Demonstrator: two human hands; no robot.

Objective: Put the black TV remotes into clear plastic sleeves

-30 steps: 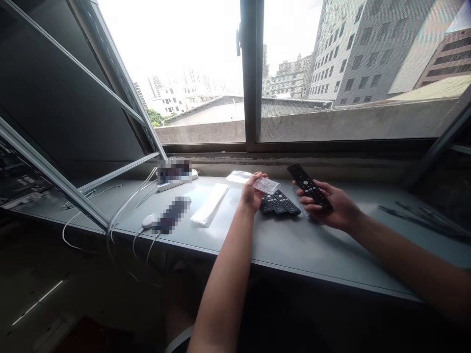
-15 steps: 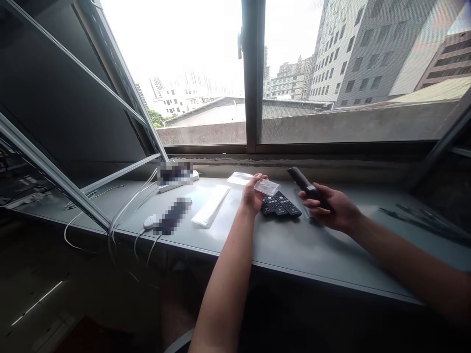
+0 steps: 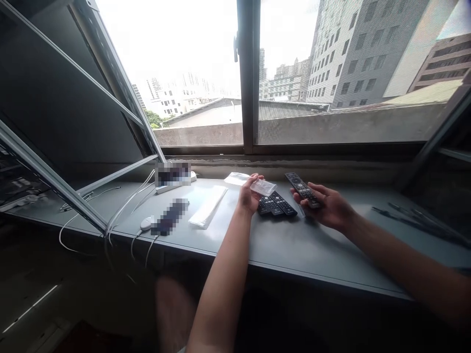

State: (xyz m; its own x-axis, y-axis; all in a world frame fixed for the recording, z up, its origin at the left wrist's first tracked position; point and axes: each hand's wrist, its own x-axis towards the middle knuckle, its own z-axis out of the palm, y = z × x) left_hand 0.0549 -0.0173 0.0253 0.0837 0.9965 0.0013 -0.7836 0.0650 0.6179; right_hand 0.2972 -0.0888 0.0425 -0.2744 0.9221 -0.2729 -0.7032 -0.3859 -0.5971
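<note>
My left hand (image 3: 248,195) pinches a small clear plastic bag (image 3: 263,187) just above the grey table (image 3: 279,245). My right hand (image 3: 326,207) is closed around a black remote control (image 3: 301,188), its buttons facing up. Between the hands, two more black remotes (image 3: 275,204) lie side by side on the table, close under the plastic bag.
A flat white packet (image 3: 209,207) and another clear bag (image 3: 237,178) lie left of my left hand. Further left are a blurred dark object (image 3: 168,217), a white mouse (image 3: 146,223), cables and a power strip (image 3: 172,182). Dark strips (image 3: 415,218) lie at far right. A window runs behind.
My right hand has turned the remote back to buttons-up after tilting it on edge. My left hand has kept its hold on the bag with hardly any movement.
</note>
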